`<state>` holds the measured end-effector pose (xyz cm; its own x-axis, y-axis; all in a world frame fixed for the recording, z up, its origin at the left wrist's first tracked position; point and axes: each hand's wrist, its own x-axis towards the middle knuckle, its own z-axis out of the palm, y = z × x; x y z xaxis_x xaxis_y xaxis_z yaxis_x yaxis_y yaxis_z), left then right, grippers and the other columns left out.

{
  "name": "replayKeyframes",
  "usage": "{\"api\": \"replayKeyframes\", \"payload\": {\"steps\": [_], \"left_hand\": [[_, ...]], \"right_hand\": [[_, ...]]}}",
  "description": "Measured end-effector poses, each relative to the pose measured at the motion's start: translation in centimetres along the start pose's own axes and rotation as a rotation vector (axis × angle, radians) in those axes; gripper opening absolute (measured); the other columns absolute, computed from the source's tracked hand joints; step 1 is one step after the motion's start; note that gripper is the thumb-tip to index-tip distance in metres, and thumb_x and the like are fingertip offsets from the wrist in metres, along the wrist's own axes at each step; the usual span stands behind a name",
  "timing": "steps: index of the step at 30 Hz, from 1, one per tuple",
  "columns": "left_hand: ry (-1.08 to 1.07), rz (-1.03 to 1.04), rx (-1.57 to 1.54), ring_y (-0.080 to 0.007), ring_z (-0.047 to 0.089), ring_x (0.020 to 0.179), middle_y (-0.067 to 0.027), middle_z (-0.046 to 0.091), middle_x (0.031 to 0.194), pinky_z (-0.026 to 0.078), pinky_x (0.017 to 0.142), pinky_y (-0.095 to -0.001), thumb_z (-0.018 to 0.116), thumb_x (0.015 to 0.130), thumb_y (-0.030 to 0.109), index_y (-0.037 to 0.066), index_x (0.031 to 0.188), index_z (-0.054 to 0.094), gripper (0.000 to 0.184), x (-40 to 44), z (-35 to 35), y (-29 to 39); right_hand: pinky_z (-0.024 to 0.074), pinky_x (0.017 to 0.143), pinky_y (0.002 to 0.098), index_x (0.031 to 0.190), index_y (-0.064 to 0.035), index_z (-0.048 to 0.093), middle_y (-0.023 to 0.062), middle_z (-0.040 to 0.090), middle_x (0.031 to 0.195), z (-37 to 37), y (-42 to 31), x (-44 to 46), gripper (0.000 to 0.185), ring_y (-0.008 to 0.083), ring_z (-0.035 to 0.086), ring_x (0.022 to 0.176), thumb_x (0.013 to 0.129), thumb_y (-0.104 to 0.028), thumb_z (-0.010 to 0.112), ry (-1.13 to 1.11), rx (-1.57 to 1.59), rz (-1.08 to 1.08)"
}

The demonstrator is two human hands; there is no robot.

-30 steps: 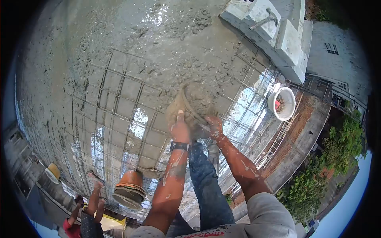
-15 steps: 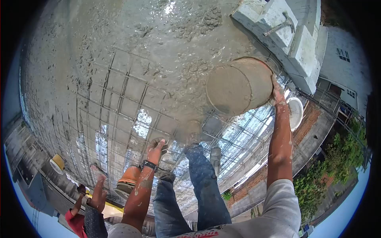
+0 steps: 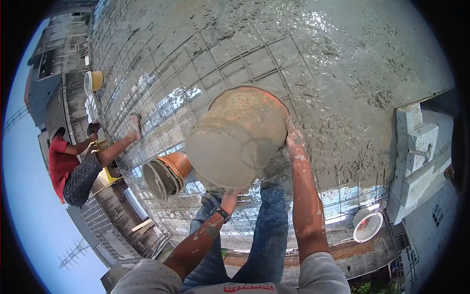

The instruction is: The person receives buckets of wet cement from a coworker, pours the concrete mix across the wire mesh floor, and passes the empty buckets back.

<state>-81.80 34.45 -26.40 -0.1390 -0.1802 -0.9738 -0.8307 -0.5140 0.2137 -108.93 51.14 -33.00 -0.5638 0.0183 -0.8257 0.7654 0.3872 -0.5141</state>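
A concrete-smeared bucket [image 3: 230,147] with orange showing near its rim is tipped, base toward me and mouth facing away. My right hand [image 3: 295,139] grips its rim on the right side. Below, my left hand [image 3: 233,200], with a dark watch at the wrist, is against the lower edge of the base; its fingers are partly hidden. Wet concrete [image 3: 342,112] spreads ahead and to the right, partly covering a steel bar mesh [image 3: 230,61]. Gray splashes mark both forearms.
Nested buckets [image 3: 169,171] lie tilted at left. Beyond them a person in a red shirt [image 3: 63,164] sits or crouches, near a yellow bucket [image 3: 94,82]. At right are a white bucket [image 3: 367,225] and concrete blocks [image 3: 416,157] with a hammer [image 3: 422,153] on top.
The bucket has come from the right to in front of my legs, still in my right hand. My left hand has moved to its base. The view has turned left, showing more of the other person.
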Motion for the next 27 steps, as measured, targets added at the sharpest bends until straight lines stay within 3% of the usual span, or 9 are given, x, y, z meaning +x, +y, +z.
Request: {"api": "replayKeyframes", "payload": {"steps": [5,11,17,18,20,21,23,26,27], "left_hand": [[0.092,0.144,0.025,-0.0128,0.066,0.081,-0.0034,0.067,0.097,0.052,0.065,-0.0261,0.062,0.091,0.033,0.005,0.109,0.062,0.033,-0.9,-9.5,-1.7],[0.024,0.049,-0.495,-0.0153,0.065,0.087,-0.0043,0.065,0.101,0.051,0.068,-0.0286,0.065,0.089,0.033,0.010,0.113,0.059,0.034,-3.4,-20.9,-3.3],[0.123,0.213,-0.754,-0.0181,0.067,0.084,-0.0080,0.067,0.100,0.055,0.069,-0.0313,0.060,0.092,0.033,0.007,0.114,0.059,0.034,-7.0,-34.3,-1.7],[0.148,0.268,-0.808,-0.0192,0.067,0.085,-0.0092,0.067,0.100,0.055,0.070,-0.0324,0.059,0.092,0.032,0.006,0.113,0.060,0.033,-7.8,-37.0,-1.2],[0.312,0.407,-0.840,-0.0183,0.067,0.080,-0.0085,0.067,0.096,0.055,0.067,-0.0317,0.056,0.094,0.034,0.005,0.113,0.059,0.035,-7.5,-43.2,-1.9],[0.441,0.415,-0.887,-0.0177,0.066,0.079,-0.0076,0.066,0.092,0.054,0.066,-0.0314,0.054,0.094,0.036,0.005,0.113,0.059,0.037,-6.7,-46.3,-2.5],[0.700,0.398,-0.946,-0.0163,0.064,0.078,-0.0060,0.065,0.088,0.051,0.065,-0.0313,0.054,0.094,0.040,0.006,0.113,0.059,0.040,-3.8,-52.2,-4.4],[0.911,0.253,-1.016,-0.0153,0.060,0.085,-0.0046,0.063,0.089,0.047,0.067,-0.0331,0.051,0.092,0.051,0.009,0.115,0.058,0.049,5.8,-58.5,-11.2],[0.782,0.111,-1.152,-0.0180,0.060,0.091,-0.0066,0.063,0.096,0.047,0.071,-0.0363,0.049,0.090,0.056,0.008,0.118,0.057,0.056,10.6,-59.1,-15.3]], "right_hand": [[0.0483,0.090,0.0412,0.124,0.0016,0.055,0.0151,0.060,0.119,14.6,3.7,7.5,0.077,0.0275,0.059,0.104,0.082,-0.062,0.060,-0.037,0.744,0.097],[0.0414,0.101,0.0452,0.139,0.0023,0.038,0.0145,0.040,0.142,20.6,5.2,-2.0,0.091,0.0301,0.045,0.124,0.081,-0.064,0.059,0.028,0.686,0.140],[0.0474,0.088,0.0403,0.134,-0.0012,0.047,0.0115,0.061,0.116,31.0,-2.6,-17.1,0.072,0.0304,0.059,0.098,0.086,-0.053,0.061,-0.045,0.213,-0.103],[0.0476,0.081,0.0375,0.126,-0.0014,0.053,0.0101,0.064,0.102,32.5,-3.0,-18.4,0.061,0.0279,0.060,0.086,0.085,-0.045,0.065,-0.039,-0.458,-0.622],[0.0461,0.067,0.0333,0.112,-0.0026,0.063,0.0085,0.065,0.081,39.2,-7.8,-25.1,0.041,0.0233,0.058,0.068,0.082,-0.028,0.073,-0.212,-0.753,-0.929],[0.0443,0.061,0.0318,0.104,-0.0036,0.066,0.0084,0.063,0.074,45.5,-12.1,-31.8,0.032,0.0212,0.055,0.062,0.079,-0.021,0.076,-0.380,-0.372,-0.716],[0.0414,0.054,0.0311,0.086,-0.0039,0.066,0.0094,0.056,0.066,53.3,-13.5,-37.5,0.021,0.0203,0.051,0.058,0.074,-0.014,0.080,-0.586,-0.488,-1.200],[0.0485,0.057,0.0371,0.084,-0.0080,0.063,0.0071,0.059,0.072,61.6,-9.8,-40.2,0.018,0.0278,0.061,0.067,0.071,-0.016,0.072,-0.779,-1.003,-1.467],[0.0499,0.059,0.0376,0.086,-0.0088,0.062,0.0076,0.059,0.074,64.1,-7.8,-41.1,0.016,0.0274,0.063,0.072,0.073,-0.017,0.068,-0.798,-1.252,-1.508]]}}
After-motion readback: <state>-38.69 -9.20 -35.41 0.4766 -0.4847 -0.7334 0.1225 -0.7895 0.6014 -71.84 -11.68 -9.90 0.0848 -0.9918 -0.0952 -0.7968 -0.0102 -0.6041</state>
